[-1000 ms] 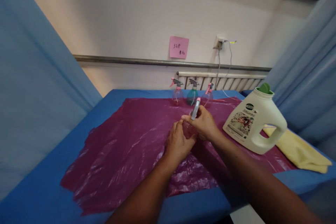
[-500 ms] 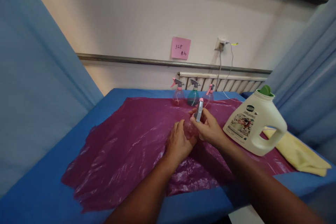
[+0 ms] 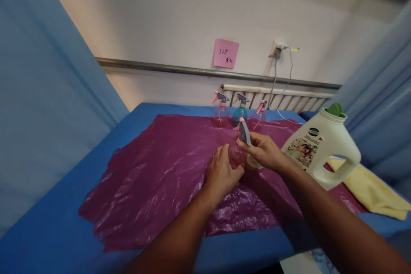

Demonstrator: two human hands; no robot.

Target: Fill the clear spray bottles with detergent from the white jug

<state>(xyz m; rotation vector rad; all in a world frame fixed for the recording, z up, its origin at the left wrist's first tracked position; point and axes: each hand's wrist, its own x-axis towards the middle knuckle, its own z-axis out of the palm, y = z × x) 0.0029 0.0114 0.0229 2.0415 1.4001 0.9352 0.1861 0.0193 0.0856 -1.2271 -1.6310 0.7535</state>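
Note:
A clear spray bottle (image 3: 236, 155) with a grey and pink spray head (image 3: 244, 131) stands on the purple plastic sheet (image 3: 160, 167). My left hand (image 3: 223, 170) curves around the bottle's round body from the left, thumb at the front. From the right, my right hand (image 3: 263, 150) pinches the neck and spray head, its fingers partly hidden behind the head. Under my right hand shows a small pale yellow round thing (image 3: 253, 162), whose kind I cannot make out. Behind stand a clear spray bottle (image 3: 221, 113), a teal spray bottle (image 3: 240, 113) and another clear spray bottle (image 3: 257, 117).
To the right stands a large cream jug (image 3: 340, 154) with a green piece (image 3: 335, 109) in its mouth. A yellow cloth (image 3: 374, 186) lies beyond it on the blue-covered table (image 3: 237, 248). A radiator (image 3: 302, 96), socket (image 3: 275, 50) and pink note (image 3: 226, 53) are at the wall.
The spray head has turned, its pink tip now pointing up and left. My right hand has shifted slightly right, uncovering the pale yellow thing. The whole view has swung a little.

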